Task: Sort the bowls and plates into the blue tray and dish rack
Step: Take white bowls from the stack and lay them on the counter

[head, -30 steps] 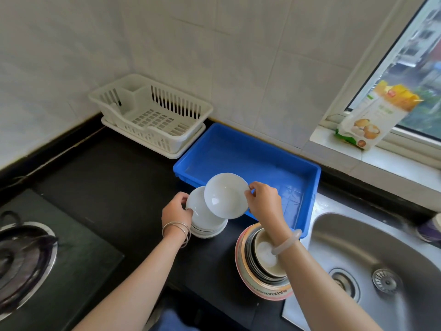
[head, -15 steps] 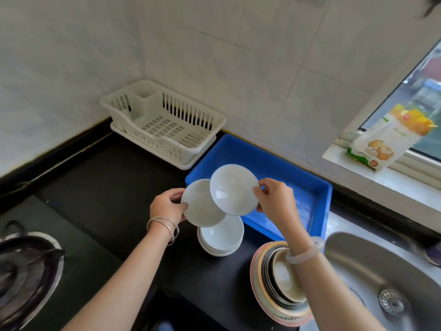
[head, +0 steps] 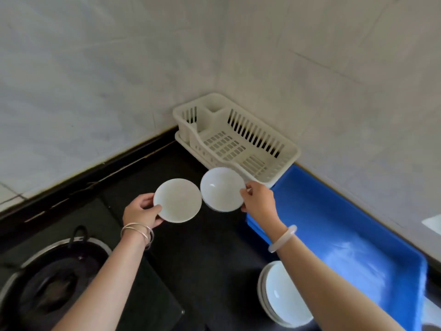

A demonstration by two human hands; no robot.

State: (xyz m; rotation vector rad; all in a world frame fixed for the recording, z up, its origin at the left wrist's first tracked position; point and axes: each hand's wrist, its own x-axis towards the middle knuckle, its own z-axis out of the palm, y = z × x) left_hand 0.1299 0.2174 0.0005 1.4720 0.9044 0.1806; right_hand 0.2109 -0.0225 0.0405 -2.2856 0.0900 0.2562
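1. I hold two plain, round, white bowls up over the black table point(head: 202, 247), their hollows turned toward me. The matte white bowl point(head: 177, 200) looks shallow and dull. The glossy white bowl point(head: 222, 189) is deeper and shows a small bright glint.
2. Their rims sit side by side; I cannot tell whether they touch.
3. My left hand point(head: 140, 212) pinches the matte bowl's left rim, thumb on the inner face. My right hand point(head: 259, 203) is clamped on the glossy bowl's right rim, fingers curled round the edge.
4. Just behind the glossy bowl stands the cream slotted dish rack point(head: 236, 142), tucked into the corner of the tiled wall. The blue tray point(head: 334, 225) lies beside it on the right.
5. A stack of white bowls point(head: 284, 295) rests on the table under my right forearm, just beside the tray.
6. Thin metal bangles point(head: 138, 231) ring my left wrist and a pale bangle point(head: 282, 238) my right. A stove burner point(head: 55, 283) sits at the lower left.
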